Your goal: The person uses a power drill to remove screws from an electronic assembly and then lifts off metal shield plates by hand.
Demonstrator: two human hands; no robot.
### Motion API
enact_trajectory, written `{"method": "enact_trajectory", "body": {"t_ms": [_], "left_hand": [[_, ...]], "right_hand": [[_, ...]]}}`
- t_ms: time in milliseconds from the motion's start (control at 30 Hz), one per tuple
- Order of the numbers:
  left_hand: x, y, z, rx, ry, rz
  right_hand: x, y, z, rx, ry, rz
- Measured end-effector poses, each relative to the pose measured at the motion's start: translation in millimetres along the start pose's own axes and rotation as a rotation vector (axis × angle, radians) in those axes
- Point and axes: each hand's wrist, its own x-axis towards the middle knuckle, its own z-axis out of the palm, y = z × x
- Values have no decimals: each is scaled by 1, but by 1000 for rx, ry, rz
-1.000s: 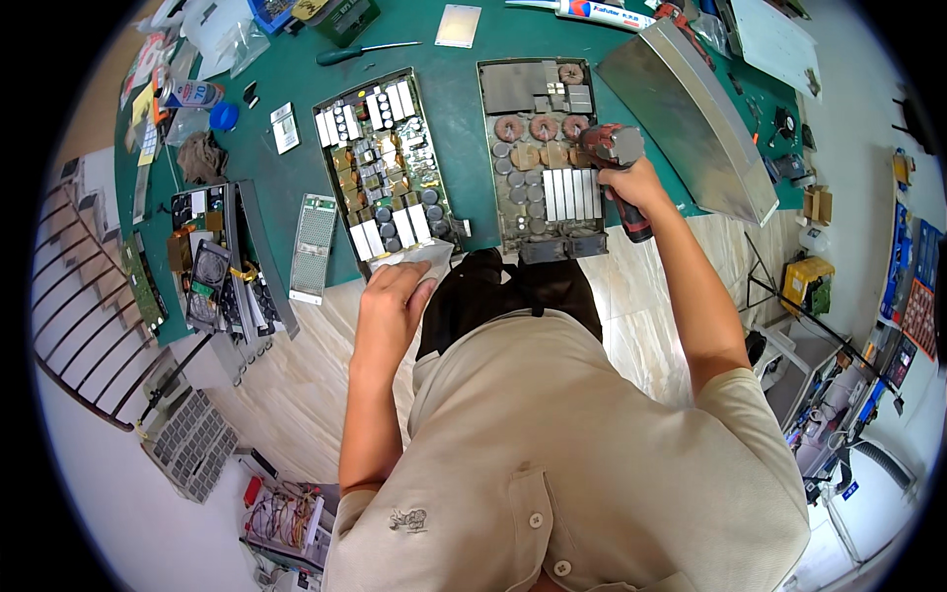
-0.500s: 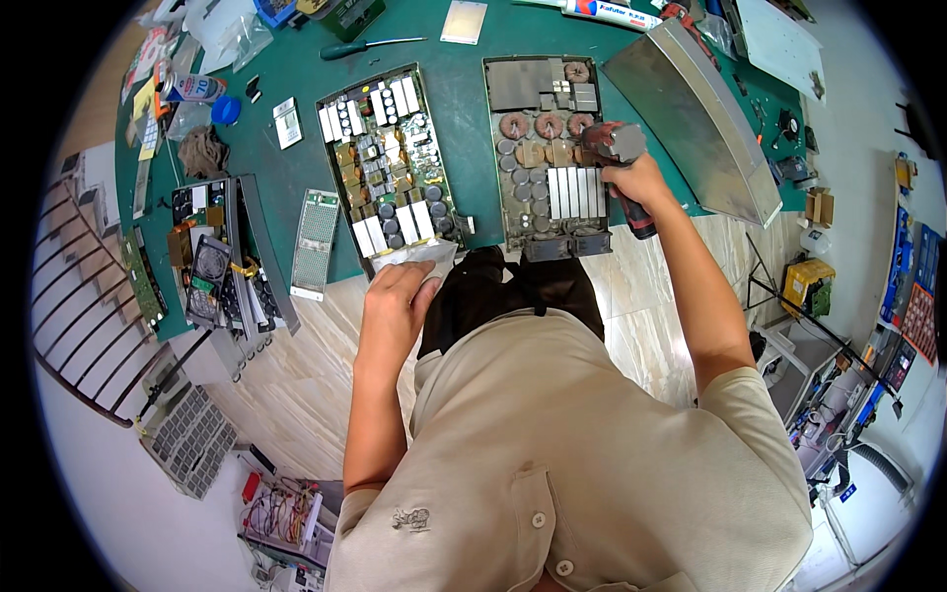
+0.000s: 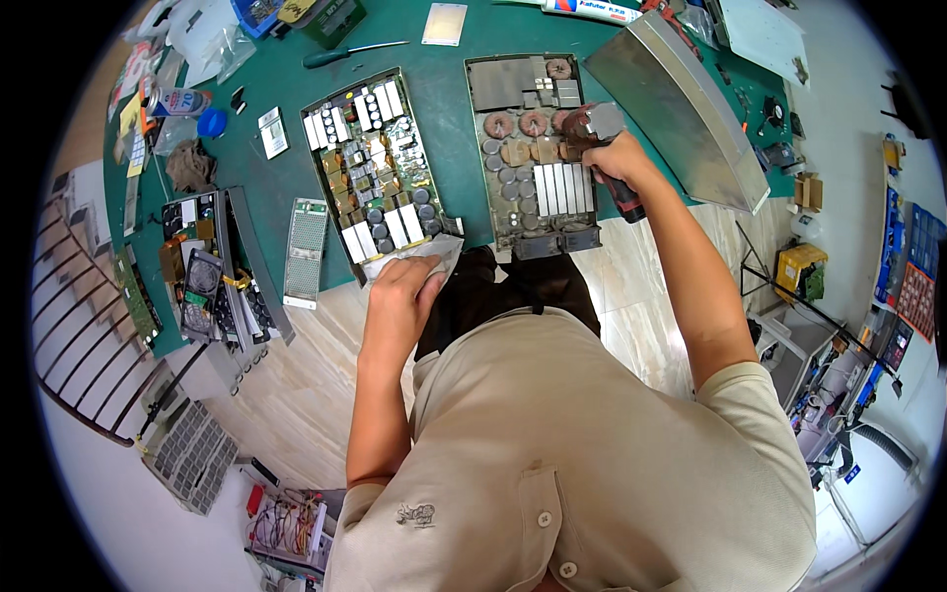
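My right hand [image 3: 619, 161] is wrapped round a red-and-black cordless screwdriver [image 3: 594, 122], which is over the right side of a dusty circuit board unit [image 3: 513, 183]. Copper coils, round capacitors and pale bars fill that unit. The screwdriver's tip is hidden beneath its body. On the left, my left hand [image 3: 402, 288] has its fingers closed on a thin whitish sheet [image 3: 442, 254], like plastic or paper. This sheet lies against the near end of a second circuit board unit [image 3: 380, 163], which has white blocks and dark capacitors.
A bent metal cover [image 3: 681, 113] stands to the right of the boards. Leftward lie a perforated metal panel [image 3: 307, 253], an opened electronic unit with a fan [image 3: 204, 281], a spray can [image 3: 178, 102] and a brown rag [image 3: 190, 166]. A long screwdriver [image 3: 353, 52] lies at the back.
My view has turned slightly, shifting the bench leftward. My right hand and the cordless screwdriver have moved a little farther away over the right board. The left hand keeps hold of the sheet.
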Motion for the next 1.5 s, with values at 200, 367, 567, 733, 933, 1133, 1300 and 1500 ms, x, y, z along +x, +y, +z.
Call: {"method": "enact_trajectory", "body": {"t_ms": [200, 367, 567, 733, 933, 1133, 1300, 1500], "left_hand": [[-1, 0, 0, 2, -3, -10], [-4, 0, -2, -13, 37, 27], [-7, -1, -6, 11, 29, 25], [-8, -2, -8, 1, 29, 15], [-7, -2, -10, -16, 32, 47], [-1, -3, -8, -49, -1, 27], [20, -9, 0, -23, 8, 118], [52, 16, -2, -15, -54, 180]], "right_hand": [[-8, -2, 4, -100, 54, -29], [-17, -10, 3, -130, 48, -34], [-19, -11, 3, -121, 60, -36], [-15, -1, 5, -63, 80, -32], [-22, 4, 1, 71, 79, -22], [-69, 3, -10, 268, 9, -107], [-167, -25, -18, 502, -203, -215], [-222, -38, -15, 516, -387, -216]]}}
